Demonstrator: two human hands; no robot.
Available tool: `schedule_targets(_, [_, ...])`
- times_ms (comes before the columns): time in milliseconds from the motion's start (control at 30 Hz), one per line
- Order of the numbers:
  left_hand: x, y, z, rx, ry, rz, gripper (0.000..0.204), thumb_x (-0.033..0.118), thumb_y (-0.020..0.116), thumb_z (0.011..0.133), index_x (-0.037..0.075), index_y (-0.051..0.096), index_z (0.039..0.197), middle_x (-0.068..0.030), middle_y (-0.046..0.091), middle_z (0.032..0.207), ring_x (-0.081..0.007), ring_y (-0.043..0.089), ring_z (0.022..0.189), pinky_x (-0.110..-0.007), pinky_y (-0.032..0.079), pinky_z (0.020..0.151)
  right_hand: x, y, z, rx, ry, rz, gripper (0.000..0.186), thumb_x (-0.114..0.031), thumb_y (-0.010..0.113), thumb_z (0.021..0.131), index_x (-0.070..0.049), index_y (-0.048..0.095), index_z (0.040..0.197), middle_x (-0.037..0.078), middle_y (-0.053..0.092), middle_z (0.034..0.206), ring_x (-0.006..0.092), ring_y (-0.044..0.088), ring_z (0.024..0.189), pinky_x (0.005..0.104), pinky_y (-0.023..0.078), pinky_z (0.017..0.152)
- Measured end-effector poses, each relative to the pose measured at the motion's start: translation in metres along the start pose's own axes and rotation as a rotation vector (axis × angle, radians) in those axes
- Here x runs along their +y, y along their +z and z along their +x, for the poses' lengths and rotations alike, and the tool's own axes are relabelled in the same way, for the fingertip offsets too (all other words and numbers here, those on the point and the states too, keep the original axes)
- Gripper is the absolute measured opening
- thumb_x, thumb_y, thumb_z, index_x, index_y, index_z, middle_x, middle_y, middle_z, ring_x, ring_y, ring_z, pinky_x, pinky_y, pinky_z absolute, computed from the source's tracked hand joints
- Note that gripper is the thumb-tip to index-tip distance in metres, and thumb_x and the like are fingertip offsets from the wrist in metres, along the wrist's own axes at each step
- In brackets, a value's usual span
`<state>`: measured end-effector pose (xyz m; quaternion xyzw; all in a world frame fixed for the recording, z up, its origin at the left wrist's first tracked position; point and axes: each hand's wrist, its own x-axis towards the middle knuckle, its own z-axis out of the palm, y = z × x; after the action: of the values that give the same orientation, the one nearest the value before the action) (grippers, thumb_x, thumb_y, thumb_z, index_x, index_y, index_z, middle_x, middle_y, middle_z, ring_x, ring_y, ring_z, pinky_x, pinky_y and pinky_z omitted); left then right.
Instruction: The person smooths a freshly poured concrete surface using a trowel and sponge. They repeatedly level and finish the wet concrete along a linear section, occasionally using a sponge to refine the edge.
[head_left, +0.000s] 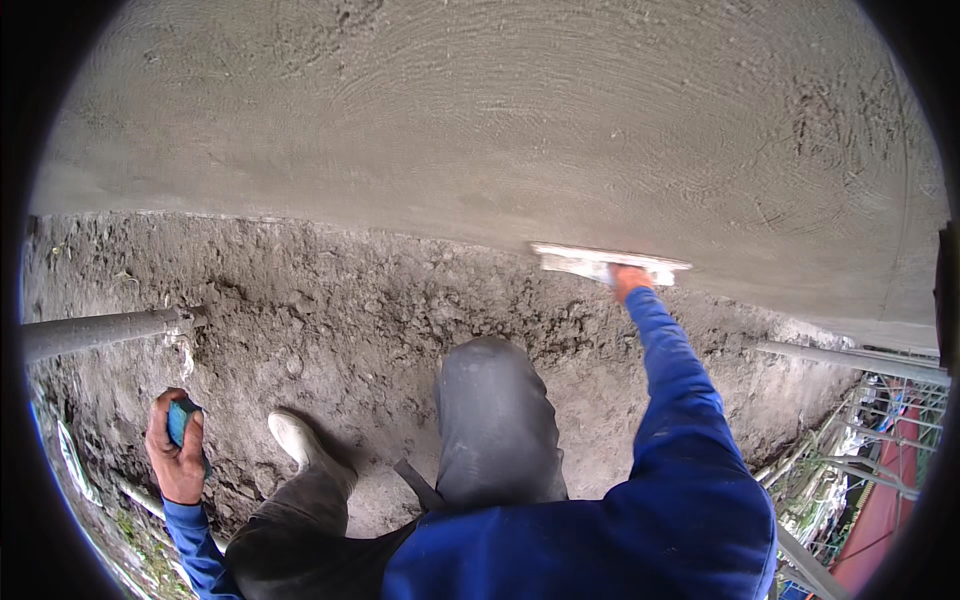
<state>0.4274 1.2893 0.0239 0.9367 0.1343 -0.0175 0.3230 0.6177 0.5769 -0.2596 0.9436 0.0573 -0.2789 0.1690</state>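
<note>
My right hand [630, 280] is closed round the grip of a long, pale plastering float [572, 260]. The float lies along the lower part of a grey plastered wall [480, 120], just above the ground, with its long edge at the wall face. Out to the left, away from the wall, my left hand [175, 452] is wrapped round a blue-green block [180, 422] that looks like a sponge. Fingers cover much of that block. Curved smoothing marks run across the damp plaster, with rougher patches higher up.
Lumpy grey soil [330, 310] runs along the wall's foot. A metal pole [100, 335] juts in from the left, and another pole [850, 360] lies at the right. Beyond it are scaffold bars [890, 435] and a red beam [880, 500]. My bent knee [495, 420] is between my arms.
</note>
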Motion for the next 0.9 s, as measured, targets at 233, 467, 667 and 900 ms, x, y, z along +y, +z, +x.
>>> schedule_targets(233, [0.020, 0.001, 0.042, 0.151, 0.170, -0.063, 0.026, 0.012, 0.064, 0.087, 0.004, 0.058, 0.110, -0.0081, 0.057, 0.086, -0.0179, 0.053, 0.078, -0.030, 0.045, 0.074, 0.049, -0.163, -0.118, 0.481, -0.131, 0.191, 0.048, -0.022, 0.072, 0.077, -0.011, 0.060, 0.122, 0.017, 0.071, 0.091, 0.0310, 0.068, 0.076, 0.0454, 0.053, 0.077])
schedule_targets(467, [0.070, 0.044, 0.094, 0.084, 0.235, -0.103, 0.024, 0.012, 0.064, 0.086, 0.003, 0.058, 0.107, -0.0086, 0.059, 0.089, -0.0189, 0.056, 0.082, -0.030, 0.045, 0.077, -0.167, -0.249, -0.073, 0.693, -0.451, 0.822, 0.033, -0.019, 0.070, 0.079, 0.000, 0.061, 0.105, 0.020, 0.069, 0.089, 0.0322, 0.070, 0.079, 0.0437, 0.054, 0.076])
schedule_targets(667, [0.071, 0.051, 0.089, 0.060, 0.341, -0.037, 0.022, 0.011, 0.065, 0.087, 0.004, 0.058, 0.107, -0.0037, 0.056, 0.083, -0.0122, 0.052, 0.075, -0.026, 0.044, 0.070, -0.071, -0.063, -0.002, 0.130, -0.122, 0.151, 0.040, -0.010, 0.055, 0.080, -0.006, 0.058, 0.120, 0.021, 0.067, 0.108, 0.0363, 0.066, 0.101, 0.0506, 0.050, 0.087])
schedule_targets(900, [0.005, -0.013, 0.047, 0.147, 0.103, -0.072, 0.025, 0.011, 0.064, 0.083, 0.003, 0.060, 0.106, -0.0106, 0.061, 0.091, -0.0192, 0.057, 0.081, -0.032, 0.046, 0.076, 0.083, -0.184, -0.142, 0.534, -0.173, 0.078, 0.038, -0.014, 0.069, 0.069, -0.006, 0.063, 0.106, 0.016, 0.070, 0.092, 0.0351, 0.067, 0.085, 0.0460, 0.051, 0.081])
